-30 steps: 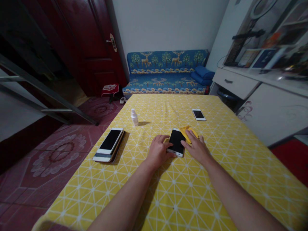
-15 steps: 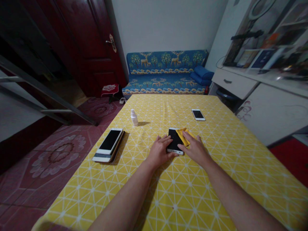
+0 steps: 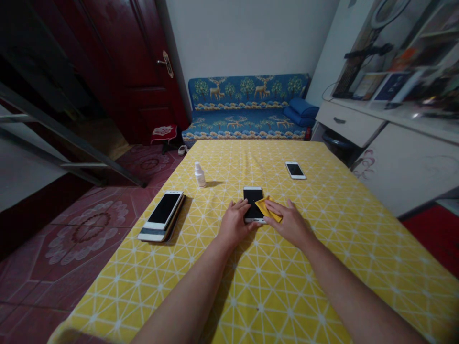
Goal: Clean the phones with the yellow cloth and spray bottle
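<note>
A white phone with a black screen (image 3: 253,196) lies face up on the yellow patterned tablecloth (image 3: 258,296). My left hand (image 3: 234,220) grips its lower left edge, fingertips on the screen's side and thumb at the bottom end. In my right hand (image 3: 289,222) is a yellow cloth (image 3: 264,206), pressed against the right part of the screen. The fingers of that hand lie together over the cloth and partly cover it.
Stacked phones (image 3: 165,210) lie at the left, with a white spray bottle (image 3: 200,176) behind them. Another white phone (image 3: 295,170) is at the back right. Beyond the table stands a blue patterned sofa (image 3: 236,117); a white desk (image 3: 347,122) is on the right.
The phone between my hands has shifted slightly left and turned straighter. My right hand has moved the cloth left and a little down across the screen. My left hand has moved slightly left.
</note>
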`<state>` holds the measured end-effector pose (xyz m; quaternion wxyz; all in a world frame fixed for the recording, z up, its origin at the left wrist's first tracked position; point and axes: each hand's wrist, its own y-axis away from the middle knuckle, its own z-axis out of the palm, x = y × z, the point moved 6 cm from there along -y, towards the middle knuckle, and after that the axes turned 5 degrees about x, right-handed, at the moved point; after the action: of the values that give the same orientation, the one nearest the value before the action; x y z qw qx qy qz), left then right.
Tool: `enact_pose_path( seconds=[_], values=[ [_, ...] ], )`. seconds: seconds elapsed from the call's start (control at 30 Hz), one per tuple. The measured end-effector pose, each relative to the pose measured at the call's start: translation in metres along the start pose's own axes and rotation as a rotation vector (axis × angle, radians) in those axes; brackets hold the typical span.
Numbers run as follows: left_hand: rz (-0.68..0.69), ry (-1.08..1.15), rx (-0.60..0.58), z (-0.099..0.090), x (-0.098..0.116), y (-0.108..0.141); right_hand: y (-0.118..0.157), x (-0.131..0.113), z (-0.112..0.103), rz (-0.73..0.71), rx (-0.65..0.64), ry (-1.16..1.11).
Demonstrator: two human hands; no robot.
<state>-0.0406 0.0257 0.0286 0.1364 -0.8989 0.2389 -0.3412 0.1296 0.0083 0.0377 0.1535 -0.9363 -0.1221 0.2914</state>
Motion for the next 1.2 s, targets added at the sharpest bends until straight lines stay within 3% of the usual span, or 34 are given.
enact_pose_path(
  seconds=[0.17, 0.37, 0.63, 0.93, 1.2],
  values=[
    [-0.010, 0.005, 0.001, -0.001, 0.000, -0.001, 0.001, -0.003, -0.003, -0.011, 0.061, -0.056],
    [-0.016, 0.021, 0.013, -0.002, -0.002, 0.000, 0.006, -0.015, -0.011, -0.121, 0.154, 0.047],
    [0.005, 0.018, 0.031, -0.004, -0.003, -0.001, 0.010, -0.029, -0.008, -0.248, 0.099, 0.107],
    [-0.012, 0.011, 0.032, -0.002, -0.001, 0.001, 0.008, -0.019, 0.001, -0.126, 0.073, 0.163],
    [0.048, -0.028, 0.057, -0.007, 0.004, 0.004, 0.003, -0.003, 0.003, -0.039, 0.146, 0.184]
  ],
)
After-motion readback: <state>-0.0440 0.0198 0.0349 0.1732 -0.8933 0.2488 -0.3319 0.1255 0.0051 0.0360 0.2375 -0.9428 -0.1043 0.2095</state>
